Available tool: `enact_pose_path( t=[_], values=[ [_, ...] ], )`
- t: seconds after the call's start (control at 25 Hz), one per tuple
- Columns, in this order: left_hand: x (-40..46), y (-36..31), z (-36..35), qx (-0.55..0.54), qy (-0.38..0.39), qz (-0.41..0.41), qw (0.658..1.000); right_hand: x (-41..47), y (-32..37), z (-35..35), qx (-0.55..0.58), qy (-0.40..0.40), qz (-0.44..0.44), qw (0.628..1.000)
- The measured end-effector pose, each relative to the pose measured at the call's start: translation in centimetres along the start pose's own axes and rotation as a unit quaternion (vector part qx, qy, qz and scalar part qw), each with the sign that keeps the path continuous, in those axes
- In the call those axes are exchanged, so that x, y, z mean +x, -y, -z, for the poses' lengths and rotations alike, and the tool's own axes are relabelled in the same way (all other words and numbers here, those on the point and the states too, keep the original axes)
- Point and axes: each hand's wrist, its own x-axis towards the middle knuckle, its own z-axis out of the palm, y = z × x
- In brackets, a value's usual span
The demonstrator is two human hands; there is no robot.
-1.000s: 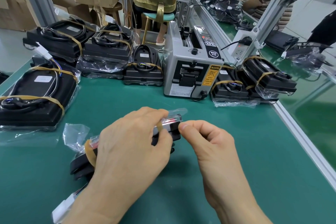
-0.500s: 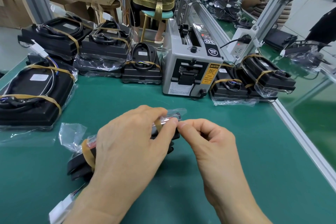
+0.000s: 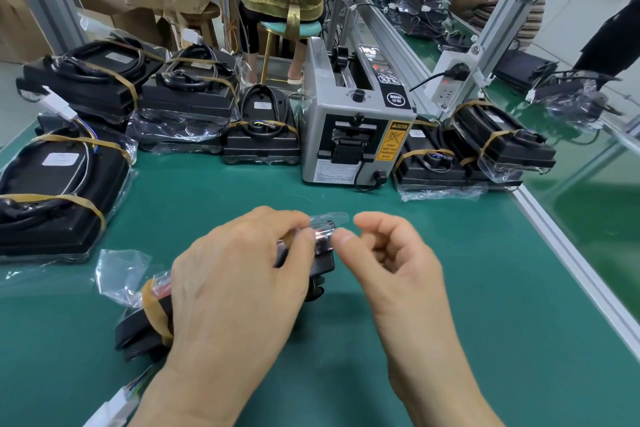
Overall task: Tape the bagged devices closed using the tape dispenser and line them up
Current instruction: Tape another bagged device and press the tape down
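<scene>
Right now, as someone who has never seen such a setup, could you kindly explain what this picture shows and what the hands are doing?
This is one picture from a camera worn on a person's head, looking down at a green worktable. The left hand holds a small black bagged device in its grip, pressing the clear bag against it. The right hand hovers beside it with curled fingers; whether it touches the bag is unclear. The grey box behind is the tape dispenser. Around it lie other bagged devices bound with tan bands.

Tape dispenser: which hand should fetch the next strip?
Right. The right hand is loosely curled and holds nothing, nearer the tape dispenser. The left hand grips the bagged device on the table.
</scene>
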Motion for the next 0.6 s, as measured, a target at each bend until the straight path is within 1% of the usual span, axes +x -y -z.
enact_pose_path(
  t=[0.08, 0.2, 0.32, 0.4, 0.48, 0.6],
  values=[
    [-0.03, 0.05, 0.12, -0.006, 0.002, -0.01, 1.0, -0.15, -0.45, -0.7, -0.012, 0.032, 0.001, 0.999],
    [0.06, 0.22, 0.09, -0.003, 0.006, -0.027, 1.0, 0.13, -0.67, -0.74, 0.004, 0.052, -0.006, 0.999],
    [0.03, 0.42, 0.02, 0.0, 0.003, -0.026, 1.0, 0.31, -0.23, -0.45, 0.024, 0.068, 0.005, 0.997],
    [0.07, 0.41, -0.04, -0.002, 0.001, -0.03, 1.0, 0.3, 0.0, -0.64, 0.008, 0.077, -0.001, 0.997],
    [0.18, 0.47, -0.06, -0.004, 0.003, -0.04, 0.999, 0.38, -0.48, -0.88, -0.025, 0.073, -0.01, 0.997],
    [0.08, 0.43, 0.1, 0.005, 0.001, -0.06, 0.998, 0.45, -0.95, -1.0, -0.044, 0.048, -0.02, 0.998]
  ],
)
